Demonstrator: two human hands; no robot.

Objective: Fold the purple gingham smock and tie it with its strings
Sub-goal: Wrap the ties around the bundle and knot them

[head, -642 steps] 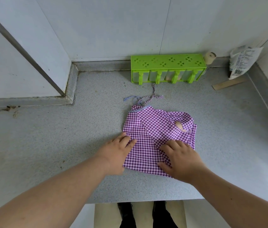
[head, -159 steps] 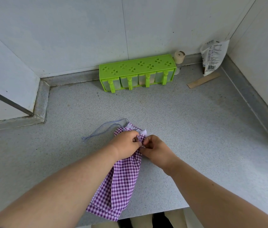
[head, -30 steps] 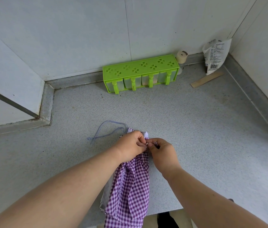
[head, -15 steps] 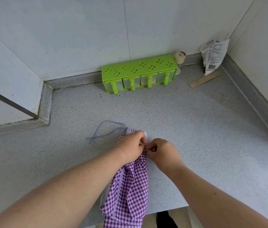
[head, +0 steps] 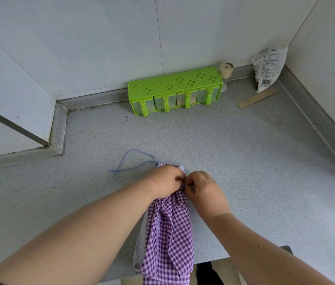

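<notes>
The purple gingham smock lies bunched into a long narrow strip on the grey counter, its lower end hanging over the front edge. My left hand grips the gathered top of the strip. My right hand pinches a short bit of string or cloth right against the left fingers. One thin blue-white string loops loose on the counter to the upper left of the hands. The exact spot between the fingertips is hidden.
A green spice rack stands against the back wall, with a small capped jar beside it. A printed packet leans in the right corner above a flat wooden stick. A wall corner juts out at the left.
Since 21 s ago the flat folded smock has been gathered into a narrow strip. Over the last second both hands stay pinched together at its top, shifting only slightly.
</notes>
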